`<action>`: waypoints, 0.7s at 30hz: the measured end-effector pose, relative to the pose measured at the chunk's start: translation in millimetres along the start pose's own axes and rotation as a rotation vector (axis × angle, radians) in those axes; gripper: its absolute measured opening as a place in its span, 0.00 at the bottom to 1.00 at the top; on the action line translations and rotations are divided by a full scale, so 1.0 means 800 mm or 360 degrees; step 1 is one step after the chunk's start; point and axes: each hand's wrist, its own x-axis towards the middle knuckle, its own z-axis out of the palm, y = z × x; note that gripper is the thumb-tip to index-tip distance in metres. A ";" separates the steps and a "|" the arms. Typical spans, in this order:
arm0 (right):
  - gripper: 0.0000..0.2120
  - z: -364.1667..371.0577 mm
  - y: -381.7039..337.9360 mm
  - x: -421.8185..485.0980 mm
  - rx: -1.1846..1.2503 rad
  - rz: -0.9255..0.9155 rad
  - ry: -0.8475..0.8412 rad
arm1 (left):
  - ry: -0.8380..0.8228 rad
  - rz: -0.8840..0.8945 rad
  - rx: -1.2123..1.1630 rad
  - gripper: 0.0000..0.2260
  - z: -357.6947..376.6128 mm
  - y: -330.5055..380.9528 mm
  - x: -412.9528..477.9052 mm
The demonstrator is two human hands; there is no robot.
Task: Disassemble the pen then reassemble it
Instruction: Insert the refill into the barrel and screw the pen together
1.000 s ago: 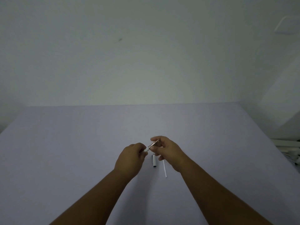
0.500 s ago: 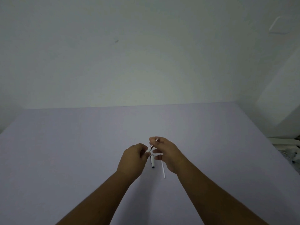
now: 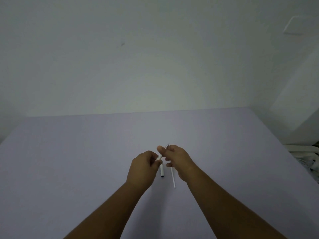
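Observation:
My left hand [image 3: 144, 167] is closed around a white pen barrel [image 3: 159, 158], of which only a short end shows past my fingers. My right hand [image 3: 177, 159] pinches the silver pen tip [image 3: 167, 146], whose point sticks up above my thumb. The two hands are close together just above the table. A white pen cap [image 3: 162, 171] with a dark end lies on the table below them. Beside it on the right lies a thin white refill tube [image 3: 173, 177].
The pale lilac table [image 3: 86, 161] runs back to a plain wall. White objects [image 3: 309, 157] sit past the table's right edge.
My hands have stayed together over the same spot. The silver tip has turned more upright in my right hand and shows above my thumb.

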 end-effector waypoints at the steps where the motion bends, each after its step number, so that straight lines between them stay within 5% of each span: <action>1: 0.12 -0.003 -0.002 0.000 0.0072 -0.0015 -0.0056 | 0.0010 -0.0022 -0.0037 0.03 -0.001 -0.001 0.000; 4: 0.06 -0.010 -0.004 -0.002 0.0179 -0.0078 -0.0113 | 0.0015 -0.0048 -0.0049 0.04 -0.004 -0.003 0.002; 7: 0.10 -0.006 -0.006 -0.003 0.0026 -0.0033 0.0035 | -0.0002 -0.0036 -0.0027 0.04 -0.002 0.000 -0.001; 21: 0.06 -0.008 -0.002 -0.008 0.0145 -0.0041 -0.0140 | 0.0027 -0.0064 -0.0081 0.04 0.002 0.002 -0.001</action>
